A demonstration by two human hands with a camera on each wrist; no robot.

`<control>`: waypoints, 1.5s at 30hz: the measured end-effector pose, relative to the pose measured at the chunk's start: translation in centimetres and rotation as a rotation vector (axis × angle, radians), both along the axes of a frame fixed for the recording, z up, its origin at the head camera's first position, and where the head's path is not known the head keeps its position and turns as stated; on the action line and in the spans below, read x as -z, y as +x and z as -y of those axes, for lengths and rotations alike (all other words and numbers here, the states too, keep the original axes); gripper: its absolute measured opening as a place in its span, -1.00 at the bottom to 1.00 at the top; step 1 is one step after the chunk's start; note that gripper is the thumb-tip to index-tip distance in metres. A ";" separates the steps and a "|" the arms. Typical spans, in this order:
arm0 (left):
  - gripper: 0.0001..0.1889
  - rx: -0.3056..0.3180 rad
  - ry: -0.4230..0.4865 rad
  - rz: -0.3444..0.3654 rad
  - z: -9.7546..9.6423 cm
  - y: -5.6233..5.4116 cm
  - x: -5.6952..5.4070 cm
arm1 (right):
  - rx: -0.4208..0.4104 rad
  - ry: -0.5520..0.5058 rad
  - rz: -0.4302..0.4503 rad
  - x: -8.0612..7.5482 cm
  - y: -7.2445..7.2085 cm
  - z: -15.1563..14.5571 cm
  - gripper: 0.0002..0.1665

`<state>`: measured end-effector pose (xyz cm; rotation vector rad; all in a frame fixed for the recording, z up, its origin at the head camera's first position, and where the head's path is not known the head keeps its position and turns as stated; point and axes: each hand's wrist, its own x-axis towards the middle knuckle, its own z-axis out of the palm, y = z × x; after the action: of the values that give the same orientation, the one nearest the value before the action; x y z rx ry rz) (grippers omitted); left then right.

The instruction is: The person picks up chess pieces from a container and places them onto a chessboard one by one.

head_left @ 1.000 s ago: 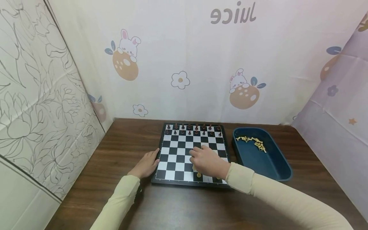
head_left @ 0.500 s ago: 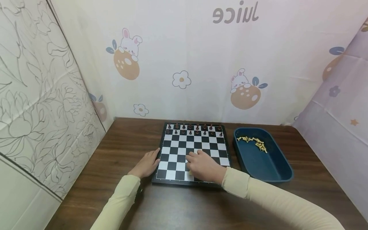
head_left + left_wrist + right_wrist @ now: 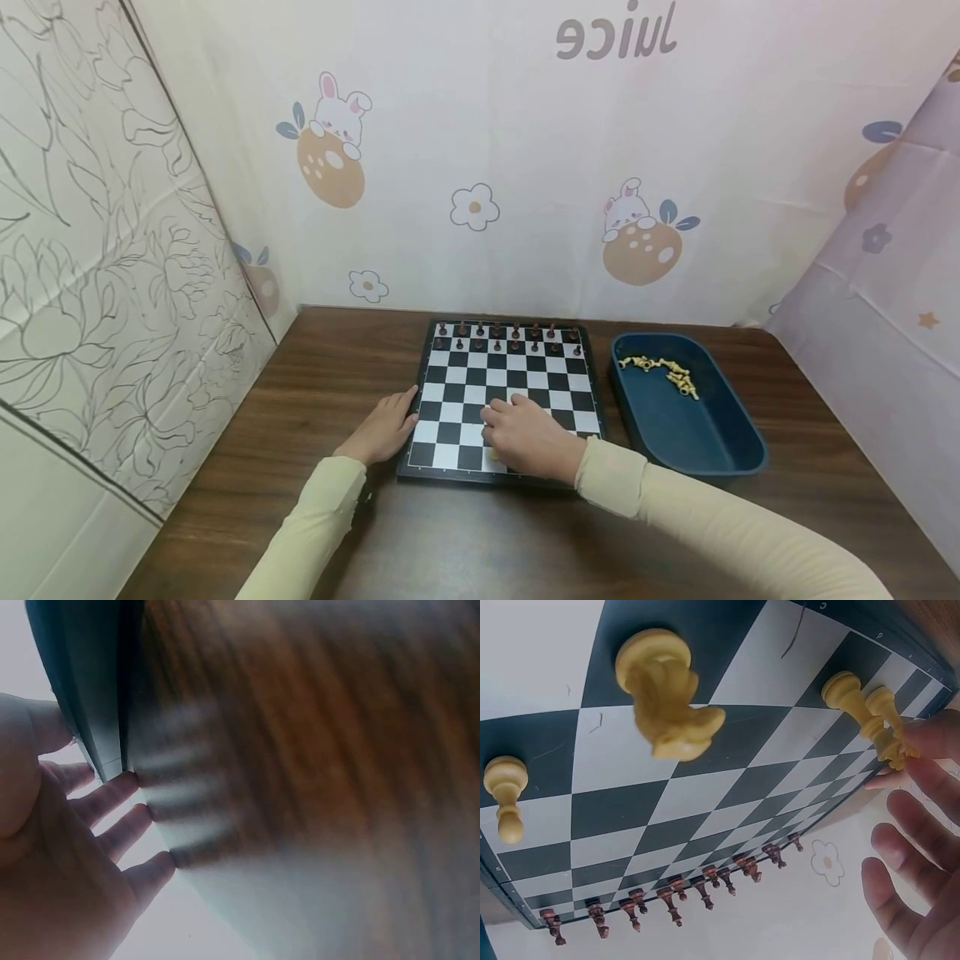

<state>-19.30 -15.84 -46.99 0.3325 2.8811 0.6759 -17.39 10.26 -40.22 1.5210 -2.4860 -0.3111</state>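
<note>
My right hand (image 3: 525, 433) is over the near rows of the chessboard (image 3: 471, 392). Its thumb and index finger pinch the top of a cream chess piece (image 3: 883, 705), whose head is hidden by the fingertips. Right beside it stands a cream king (image 3: 847, 694). A cream knight (image 3: 664, 697) and a cream pawn (image 3: 507, 791) also stand on the board. My left hand (image 3: 382, 429) rests against the board's left edge, its fingers extended; the left wrist view shows its fingertips (image 3: 131, 780) at the board's side.
Dark red chess pieces (image 3: 515, 345) line the board's two far rows. Right of the board is a blue tray (image 3: 690, 442), with several cream pieces (image 3: 681, 383) lying in it. Behind the wooden table (image 3: 345, 350) hangs a patterned curtain (image 3: 525, 150).
My right hand has shifted left and slightly nearer along the board's near rows, now covering a cream piece that showed earlier. It barely moves in the last half second. The left hand stays put.
</note>
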 end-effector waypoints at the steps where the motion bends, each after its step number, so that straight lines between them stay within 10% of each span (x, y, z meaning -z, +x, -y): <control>1: -0.42 -0.002 -0.003 0.001 0.0 0.0 0.0 | 0.001 -0.001 0.000 0.0 0.0 0.0 -0.76; 45: -0.42 0.026 0.022 -0.018 0.0 0.1 -0.1 | 0.219 -0.035 -0.080 -3.4 -2.0 -6.0 -0.77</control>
<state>-19.23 -15.85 -46.89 0.3796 2.8826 0.7043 -19.35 16.28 -36.83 1.2003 -2.5823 -0.3543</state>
